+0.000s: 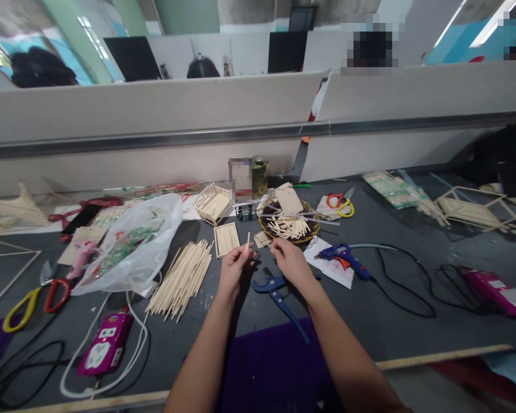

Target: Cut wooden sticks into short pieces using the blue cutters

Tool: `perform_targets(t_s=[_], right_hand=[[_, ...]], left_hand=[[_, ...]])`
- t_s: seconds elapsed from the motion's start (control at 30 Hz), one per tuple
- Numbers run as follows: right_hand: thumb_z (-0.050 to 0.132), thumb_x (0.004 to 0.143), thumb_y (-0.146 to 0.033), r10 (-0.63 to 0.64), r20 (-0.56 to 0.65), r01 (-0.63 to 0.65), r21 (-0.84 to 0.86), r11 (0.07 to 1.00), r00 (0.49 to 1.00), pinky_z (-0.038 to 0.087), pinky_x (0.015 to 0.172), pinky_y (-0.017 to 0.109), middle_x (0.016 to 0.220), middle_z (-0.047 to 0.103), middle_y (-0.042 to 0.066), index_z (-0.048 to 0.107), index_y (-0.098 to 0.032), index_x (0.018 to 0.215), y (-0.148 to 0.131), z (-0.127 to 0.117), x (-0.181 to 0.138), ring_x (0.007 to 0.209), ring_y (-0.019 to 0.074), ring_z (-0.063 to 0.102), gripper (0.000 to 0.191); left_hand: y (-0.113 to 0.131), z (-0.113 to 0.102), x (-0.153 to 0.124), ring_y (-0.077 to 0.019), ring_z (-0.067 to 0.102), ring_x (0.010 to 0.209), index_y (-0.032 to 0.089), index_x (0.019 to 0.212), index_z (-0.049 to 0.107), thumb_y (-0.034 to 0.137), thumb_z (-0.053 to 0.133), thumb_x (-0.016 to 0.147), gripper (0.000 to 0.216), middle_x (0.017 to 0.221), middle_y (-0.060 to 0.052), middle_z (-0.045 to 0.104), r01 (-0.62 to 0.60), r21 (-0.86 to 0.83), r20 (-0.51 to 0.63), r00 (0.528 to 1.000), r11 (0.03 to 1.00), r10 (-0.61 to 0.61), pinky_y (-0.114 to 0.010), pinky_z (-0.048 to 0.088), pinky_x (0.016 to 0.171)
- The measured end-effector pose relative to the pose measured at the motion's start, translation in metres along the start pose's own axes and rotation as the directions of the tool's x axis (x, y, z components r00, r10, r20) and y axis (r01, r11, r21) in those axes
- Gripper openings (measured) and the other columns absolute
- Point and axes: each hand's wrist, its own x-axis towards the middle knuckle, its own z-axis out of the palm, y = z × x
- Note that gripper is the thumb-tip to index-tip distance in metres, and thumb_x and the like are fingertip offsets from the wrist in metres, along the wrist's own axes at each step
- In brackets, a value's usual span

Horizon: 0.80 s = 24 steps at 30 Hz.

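My left hand [234, 268] is closed in a pinch on a short wooden stick [248, 237], which points upward. To its right, my right hand [291, 263] has its fingertips pressed together; whatever is in them is too small to make out. Beneath and between the hands lies a blue pipe cutter [286, 307]. Just beyond my left hand is a small framed panel of wooden sticks [227, 240]. A pile of long wooden sticks [183, 278] spreads to the left. Past my right hand stands a round basket [316, 229] with many short stick pieces [288, 225].
A blue glue gun [346, 259] with a cable lies on paper at right. Left are a plastic bag [155, 229], scissors [47, 292], a pink glue gun [81, 258] and a magenta power strip [105, 344]. A wooden stick box [214, 203] stands behind, before a low partition [155, 109].
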Motion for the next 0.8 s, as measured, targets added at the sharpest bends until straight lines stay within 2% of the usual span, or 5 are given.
perform_targets(t_s=[0.17, 0.23, 0.4, 0.57, 0.8], right_hand=[[0.043, 0.085, -0.016, -0.016, -0.105, 0.025, 0.082, 0.996, 0.994, 0.040, 0.082, 0.028, 0.104, 0.063, 0.009, 0.055, -0.020, 0.083, 0.001, 0.004, 0.003, 0.100, 0.0203, 0.057, 0.013], [0.043, 0.084, -0.015, -0.008, -0.102, 0.017, 0.088, 0.996, 0.995, 0.040, 0.084, 0.028, 0.108, 0.062, 0.011, 0.054, -0.020, 0.082, 0.003, 0.006, 0.005, 0.105, 0.0208, 0.055, 0.012], [0.043, 0.085, -0.016, 0.056, -0.015, -0.054, 0.075, 0.996, 0.998, 0.040, 0.073, 0.026, 0.084, 0.064, 0.007, 0.055, -0.019, 0.082, 0.007, 0.007, 0.012, 0.082, 0.0190, 0.059, 0.014], [0.043, 0.085, -0.017, 0.093, -0.005, -0.092, 0.116, 0.989, 0.996, 0.040, 0.069, 0.025, 0.080, 0.066, 0.005, 0.058, -0.019, 0.085, 0.008, 0.005, 0.017, 0.076, 0.0183, 0.060, 0.015], [0.041, 0.086, -0.020, 0.105, -0.043, -0.099, 0.122, 0.988, 0.994, 0.042, 0.070, 0.026, 0.082, 0.067, 0.007, 0.058, -0.019, 0.086, 0.013, 0.004, 0.025, 0.078, 0.0198, 0.062, 0.017]], left_hand=[[-0.003, -0.002, 0.005, -0.0177, 0.068, 0.080, 0.013, 0.074, 0.067, 0.035, 0.082, 0.059, 0.031, 0.116, -0.014, 0.066, 0.028, -0.058, 0.032, 0.999, 0.998, -0.026, -0.026, 0.053, 0.065], [-0.003, -0.002, 0.009, -0.0189, 0.068, 0.083, 0.013, 0.072, 0.065, 0.034, 0.083, 0.059, 0.030, 0.116, -0.013, 0.066, 0.054, -0.103, 0.042, 0.998, 0.993, -0.050, -0.028, 0.054, 0.069], [-0.005, 0.008, 0.021, -0.0196, 0.068, 0.084, 0.013, 0.072, 0.064, 0.032, 0.084, 0.059, 0.031, 0.108, -0.013, 0.068, 0.112, -0.086, 0.100, 0.990, 0.990, -0.103, -0.027, 0.054, 0.069], [-0.010, 0.021, 0.032, -0.0194, 0.067, 0.083, 0.013, 0.069, 0.063, 0.033, 0.086, 0.055, 0.034, 0.089, -0.011, 0.070, 0.158, -0.088, 0.151, 0.978, 0.983, -0.144, -0.028, 0.053, 0.072], [-0.011, 0.021, 0.039, -0.0149, 0.065, 0.069, 0.008, 0.065, 0.067, 0.030, 0.088, 0.051, 0.033, 0.077, -0.013, 0.071, 0.142, -0.021, 0.112, 0.984, 0.990, -0.139, -0.023, 0.048, 0.069]])
